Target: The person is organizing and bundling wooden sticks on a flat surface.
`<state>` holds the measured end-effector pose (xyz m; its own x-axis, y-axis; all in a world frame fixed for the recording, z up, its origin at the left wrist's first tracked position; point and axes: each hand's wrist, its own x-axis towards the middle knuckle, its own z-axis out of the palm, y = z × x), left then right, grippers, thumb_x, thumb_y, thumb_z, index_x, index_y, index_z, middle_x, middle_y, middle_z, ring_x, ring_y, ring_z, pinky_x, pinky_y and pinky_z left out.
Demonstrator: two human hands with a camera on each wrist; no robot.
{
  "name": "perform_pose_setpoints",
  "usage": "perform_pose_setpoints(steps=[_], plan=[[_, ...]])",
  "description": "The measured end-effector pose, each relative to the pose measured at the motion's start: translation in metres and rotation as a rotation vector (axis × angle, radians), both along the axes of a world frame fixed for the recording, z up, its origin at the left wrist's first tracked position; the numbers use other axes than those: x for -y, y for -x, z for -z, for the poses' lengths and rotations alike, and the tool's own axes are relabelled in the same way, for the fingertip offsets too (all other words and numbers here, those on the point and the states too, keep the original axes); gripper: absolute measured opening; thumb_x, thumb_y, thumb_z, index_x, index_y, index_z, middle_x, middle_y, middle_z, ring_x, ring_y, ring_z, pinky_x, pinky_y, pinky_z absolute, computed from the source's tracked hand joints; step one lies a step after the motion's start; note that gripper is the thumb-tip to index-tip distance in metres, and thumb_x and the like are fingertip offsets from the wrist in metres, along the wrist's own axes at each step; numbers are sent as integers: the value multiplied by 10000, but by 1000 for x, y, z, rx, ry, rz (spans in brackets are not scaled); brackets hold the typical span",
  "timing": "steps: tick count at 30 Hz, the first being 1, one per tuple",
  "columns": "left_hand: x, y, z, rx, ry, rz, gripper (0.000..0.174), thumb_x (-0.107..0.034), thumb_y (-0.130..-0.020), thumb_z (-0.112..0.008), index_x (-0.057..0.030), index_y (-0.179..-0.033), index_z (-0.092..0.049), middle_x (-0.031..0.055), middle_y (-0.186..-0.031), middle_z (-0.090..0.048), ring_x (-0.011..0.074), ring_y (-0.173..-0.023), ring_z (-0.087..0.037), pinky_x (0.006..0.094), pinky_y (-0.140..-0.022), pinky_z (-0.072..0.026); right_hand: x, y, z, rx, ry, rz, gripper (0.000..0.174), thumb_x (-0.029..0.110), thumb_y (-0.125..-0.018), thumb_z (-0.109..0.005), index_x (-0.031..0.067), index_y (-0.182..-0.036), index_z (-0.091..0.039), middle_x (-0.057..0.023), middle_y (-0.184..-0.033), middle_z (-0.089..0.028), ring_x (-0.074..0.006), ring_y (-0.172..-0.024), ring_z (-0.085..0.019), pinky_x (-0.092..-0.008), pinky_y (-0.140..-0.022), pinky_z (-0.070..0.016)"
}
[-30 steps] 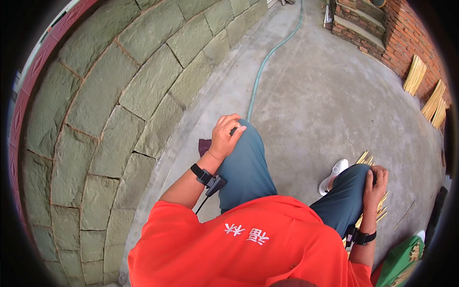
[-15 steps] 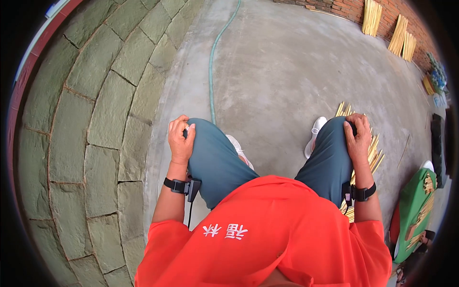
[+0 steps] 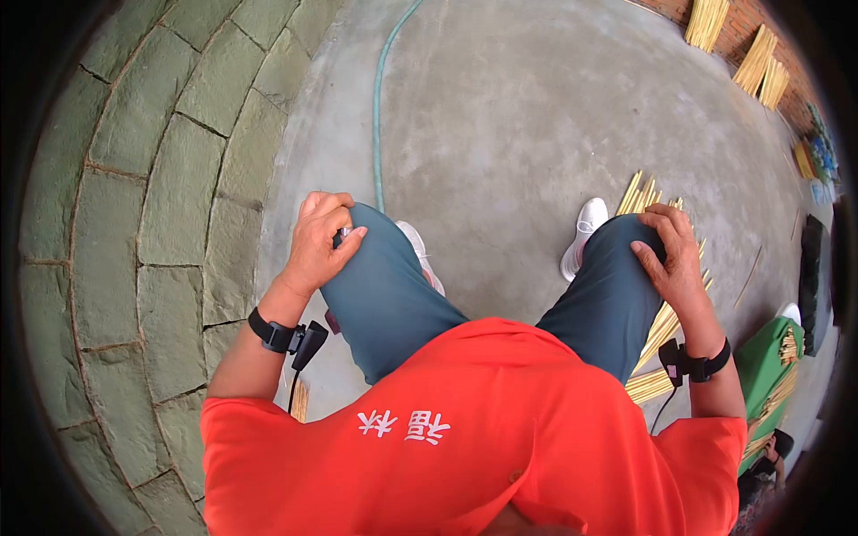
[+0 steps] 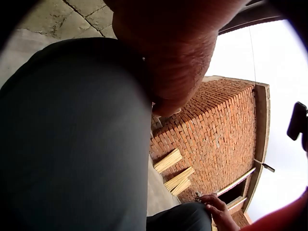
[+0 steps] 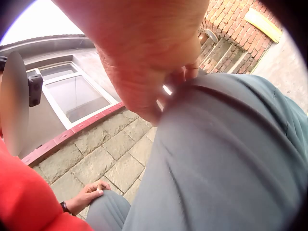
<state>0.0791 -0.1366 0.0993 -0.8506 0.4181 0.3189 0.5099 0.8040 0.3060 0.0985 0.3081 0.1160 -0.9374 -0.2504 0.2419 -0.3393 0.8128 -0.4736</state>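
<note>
Two hands sit on two knees. Nearest is the bright orange cloth shirt (image 3: pixel 465 429). Just past it, a black strap band (image 3: pixel 268 332) goes round each wrist. The left hand (image 3: pixel 315 243) lies on the left knee (image 3: pixel 380 268), which is covered by blue-grey cloth trousers. Its fingers bend round the outer side of the knee and the thumb lies on top, so it holds the knee. The right hand (image 3: pixel 677 259) cups the right knee (image 3: pixel 617 268), with bent fingers spread over it. Both knees stick out over the grey concrete floor (image 3: pixel 518 116). Two white shoes (image 3: pixel 585 228) stand on the floor just past the knees. A pile of thin yellow sticks (image 3: pixel 666 326) lies by the right shoe. A long green hose (image 3: pixel 379 116) runs away from the left shoe. Big green stone slabs (image 3: pixel 152 179) line the floor's left edge. Far off, more stick bundles (image 3: pixel 760 62) lean at its top right edge on a red brick wall (image 4: pixel 216 130).
</note>
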Motion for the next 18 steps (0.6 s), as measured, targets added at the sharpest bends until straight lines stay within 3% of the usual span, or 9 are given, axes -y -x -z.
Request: perform_pose_setpoints(steps=[1, 5, 7, 18], plan=[[-1, 6, -3, 71, 31, 62, 211, -89, -664, -630, -42, -630, -427, 105, -933, -554, 274, -858, -467, 348, -760, -367, -1, 5, -1, -62, -130, -126, 285, 121, -706, -624, 13, -958, -547, -139, -1018, -514, -297, -919, -496, -363, -814, -397], [-5, 25, -5, 252, 126, 169, 217, -116, -666, -636, -49, -635, -431, 99, -931, -561, 284, -864, -485, 349, -756, -372, -4, 22, 1, 86, -261, -291, 328, 165, -694, -605, 10, -977, -544, -171, -1081, -492, -328, -942, -481, -383, -830, -386], [0, 29, -4, 309, 233, 175, 219, -128, -667, -638, -58, -637, -433, 96, -935, -567, 284, -872, -498, 350, -753, -377, -7, 28, 4, 105, -273, -307, 339, 185, -683, -593, 9, -969, -550, -177, -1079, -495, -331, -918, -490, -379, -817, -394], [4, 21, 3, 199, 192, 132, 222, -145, -665, -643, -60, -646, -439, 92, -939, -571, 276, -877, -503, 356, -752, -379, -3, 29, 3, 143, -222, -269, 320, 203, -707, -551, -9, -945, -566, -199, -1038, -515, -336, -917, -513, -376, -814, -406]])
